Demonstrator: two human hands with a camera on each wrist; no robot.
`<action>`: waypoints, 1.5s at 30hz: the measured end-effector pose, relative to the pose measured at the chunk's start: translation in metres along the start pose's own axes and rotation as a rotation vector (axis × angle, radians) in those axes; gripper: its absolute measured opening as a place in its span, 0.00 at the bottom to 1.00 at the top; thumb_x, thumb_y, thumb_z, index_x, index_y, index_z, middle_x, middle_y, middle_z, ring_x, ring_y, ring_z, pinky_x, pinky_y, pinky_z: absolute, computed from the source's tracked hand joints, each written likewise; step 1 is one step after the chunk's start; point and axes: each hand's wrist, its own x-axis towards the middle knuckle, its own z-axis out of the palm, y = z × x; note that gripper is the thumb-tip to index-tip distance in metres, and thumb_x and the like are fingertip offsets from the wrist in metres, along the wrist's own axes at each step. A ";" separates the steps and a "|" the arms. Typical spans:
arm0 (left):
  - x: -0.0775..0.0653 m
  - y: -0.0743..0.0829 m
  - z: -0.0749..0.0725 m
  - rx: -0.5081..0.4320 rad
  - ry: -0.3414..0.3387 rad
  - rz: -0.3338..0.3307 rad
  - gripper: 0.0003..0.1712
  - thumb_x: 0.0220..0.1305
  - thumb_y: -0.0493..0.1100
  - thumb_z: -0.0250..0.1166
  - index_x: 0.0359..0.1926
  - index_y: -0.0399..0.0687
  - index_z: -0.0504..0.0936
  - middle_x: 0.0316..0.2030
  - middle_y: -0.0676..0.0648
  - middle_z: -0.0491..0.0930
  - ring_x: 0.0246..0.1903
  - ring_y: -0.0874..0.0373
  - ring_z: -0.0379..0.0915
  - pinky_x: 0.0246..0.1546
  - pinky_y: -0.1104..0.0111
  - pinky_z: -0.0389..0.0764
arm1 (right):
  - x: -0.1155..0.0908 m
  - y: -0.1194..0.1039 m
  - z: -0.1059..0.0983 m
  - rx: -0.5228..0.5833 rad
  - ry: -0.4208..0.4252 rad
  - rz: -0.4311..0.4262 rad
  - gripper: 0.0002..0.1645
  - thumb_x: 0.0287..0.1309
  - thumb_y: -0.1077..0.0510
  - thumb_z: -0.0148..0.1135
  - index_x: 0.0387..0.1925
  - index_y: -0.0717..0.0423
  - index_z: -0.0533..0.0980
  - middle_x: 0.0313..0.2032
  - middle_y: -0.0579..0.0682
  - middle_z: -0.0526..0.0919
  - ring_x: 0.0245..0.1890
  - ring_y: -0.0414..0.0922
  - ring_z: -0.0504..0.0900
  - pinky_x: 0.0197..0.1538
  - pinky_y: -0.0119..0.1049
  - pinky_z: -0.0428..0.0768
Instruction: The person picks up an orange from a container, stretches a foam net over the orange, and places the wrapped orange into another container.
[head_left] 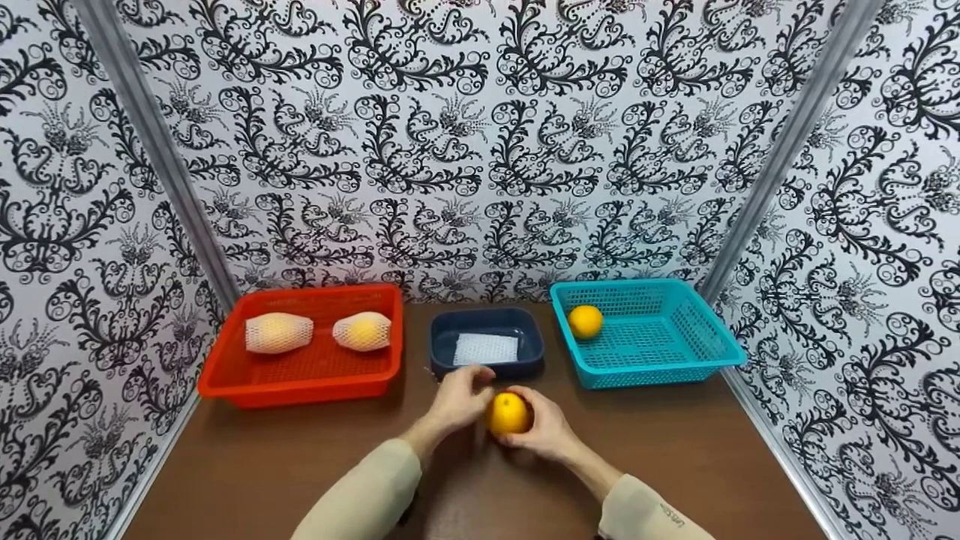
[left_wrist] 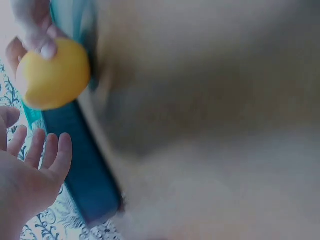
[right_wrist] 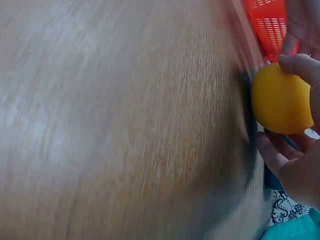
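My right hand [head_left: 546, 426] holds an orange [head_left: 509, 413] above the brown table, thumb and fingers around its sides. The same orange [right_wrist: 281, 99] fills the right edge of the right wrist view. Close by on its left is my left hand [head_left: 459, 399]; in the left wrist view its fingers [left_wrist: 61, 157] are spread and hold nothing, a small gap from the fruit. Just beyond the hands, white foam net sleeves [head_left: 486, 349] lie flat in a small navy tray [head_left: 439, 330]. I cannot tell how many sleeves are stacked there.
To the left stands a red basket [head_left: 300, 390] with two fruits in white foam nets, a left one [head_left: 279, 333] and a right one [head_left: 363, 331]. At right, a teal basket [head_left: 660, 375] contains another orange [head_left: 585, 322]. Patterned walls [head_left: 465, 150] enclose the table [head_left: 525, 495].
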 end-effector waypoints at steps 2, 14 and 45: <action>0.013 0.000 -0.009 0.119 0.017 0.021 0.15 0.68 0.37 0.69 0.53 0.38 0.89 0.50 0.39 0.93 0.52 0.41 0.89 0.60 0.47 0.88 | 0.000 0.000 -0.001 0.007 -0.009 0.002 0.50 0.48 0.51 0.90 0.71 0.61 0.78 0.63 0.59 0.88 0.59 0.57 0.87 0.69 0.56 0.86; 0.068 -0.008 -0.035 0.384 0.031 -0.098 0.16 0.71 0.40 0.69 0.56 0.40 0.89 0.53 0.35 0.89 0.56 0.34 0.86 0.62 0.43 0.86 | 0.002 0.004 -0.007 0.037 -0.038 0.046 0.45 0.50 0.53 0.91 0.66 0.60 0.79 0.61 0.60 0.89 0.55 0.55 0.90 0.63 0.54 0.91; 0.153 -0.131 0.013 0.289 -0.193 -0.252 0.26 0.52 0.40 0.80 0.55 0.57 0.96 0.60 0.39 0.92 0.64 0.37 0.86 0.67 0.48 0.87 | -0.008 0.012 -0.011 -0.095 -0.059 0.057 0.51 0.53 0.37 0.87 0.70 0.59 0.80 0.64 0.55 0.90 0.61 0.51 0.88 0.70 0.51 0.86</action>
